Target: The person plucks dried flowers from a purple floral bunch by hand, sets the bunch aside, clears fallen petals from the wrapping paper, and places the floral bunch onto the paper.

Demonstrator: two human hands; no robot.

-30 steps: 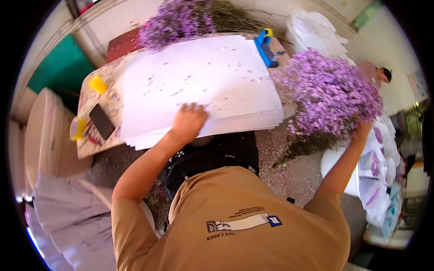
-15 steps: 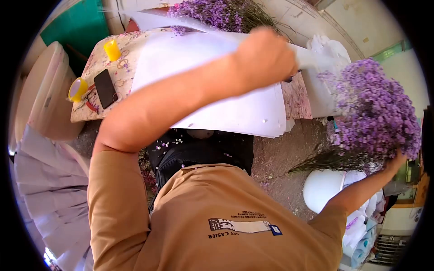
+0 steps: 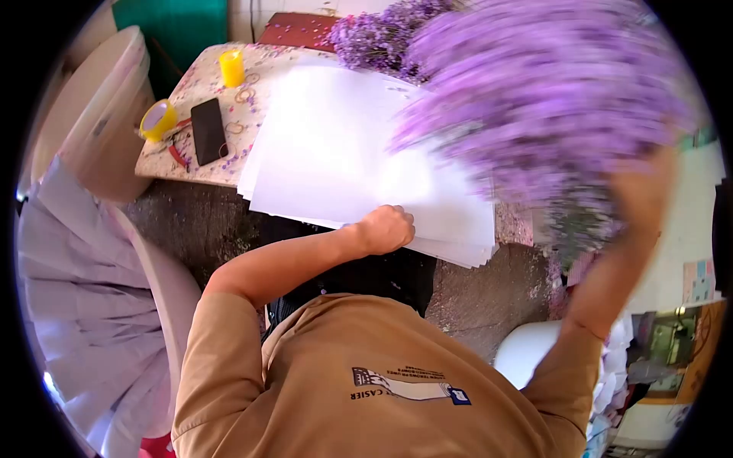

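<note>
A bunch of small purple flowers (image 3: 550, 91), smeared by motion, is held up over the right end of the table. My right hand (image 3: 645, 187) grips it low down by the stems, its fingers blurred and partly hidden by the bunch. Near the front edge of the stack of white paper sheets (image 3: 328, 145) is my left hand (image 3: 388, 229), closed in a fist. Whatever is inside that fist, if anything, is hidden. More purple flowers (image 3: 382, 38) lie behind the paper at the back of the table.
On the left of the speckled table (image 3: 206, 172) are a black phone (image 3: 208, 131), a yellow tape roll (image 3: 158, 120), a yellow cylinder (image 3: 231, 69) and red-handled pliers (image 3: 178, 155). Pale tubs (image 3: 114, 145) stand at left, a white rounded object (image 3: 527, 351) at lower right.
My right hand has swung the purple bunch up and inward from the right side to over the table. My left fist has come back from above the paper to its near edge.
</note>
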